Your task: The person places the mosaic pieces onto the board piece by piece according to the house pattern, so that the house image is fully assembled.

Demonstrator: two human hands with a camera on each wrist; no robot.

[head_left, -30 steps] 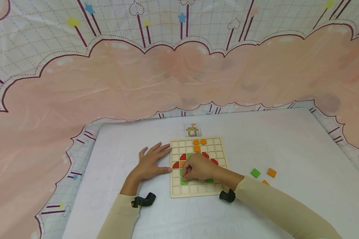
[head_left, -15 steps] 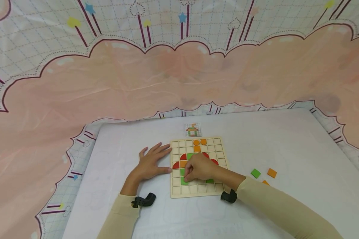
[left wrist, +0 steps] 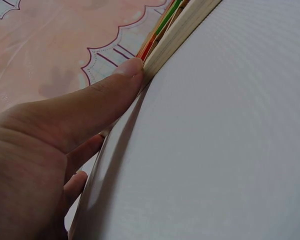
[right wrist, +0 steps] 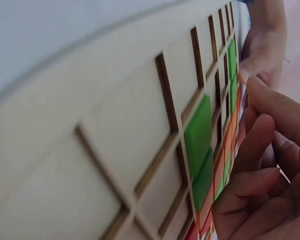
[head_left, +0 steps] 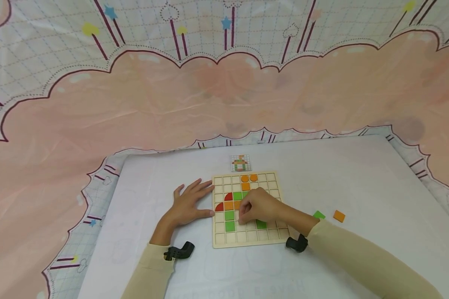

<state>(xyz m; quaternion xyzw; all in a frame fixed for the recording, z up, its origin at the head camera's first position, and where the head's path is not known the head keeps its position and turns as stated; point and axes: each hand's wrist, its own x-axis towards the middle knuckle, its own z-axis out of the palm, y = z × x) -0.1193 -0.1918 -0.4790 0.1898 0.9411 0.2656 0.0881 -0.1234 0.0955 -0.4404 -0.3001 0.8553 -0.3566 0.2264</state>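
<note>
A wooden grid board [head_left: 219,238] lies on the white table, holding coloured tiles. My left hand [head_left: 187,204] has its fingers spread at the board's left side; in the left wrist view the thumb [left wrist: 105,100] touches the edge. Over the middle of the board is my right hand [head_left: 260,206], fingers loosely bent, with no piece visible between them. Just left of its fingertips sit two green square tiles [head_left: 230,226] in one column. Above them are orange square tiles [head_left: 228,205] and red quarter-round pieces [head_left: 219,207]. The right hand hides part of the board's right half.
A small pattern card [head_left: 240,163] lies behind the board. Two orange discs [head_left: 245,178] and an orange square [head_left: 245,187] fill cells near the top. To the right lie a loose orange tile [head_left: 339,216] and a green tile [head_left: 319,214], partly covered by the sleeve.
My right hand has moved right, off the lower green tile, and its fingers have loosened. The tiles in the left columns are now uncovered. My left hand stays at the board's edge.
</note>
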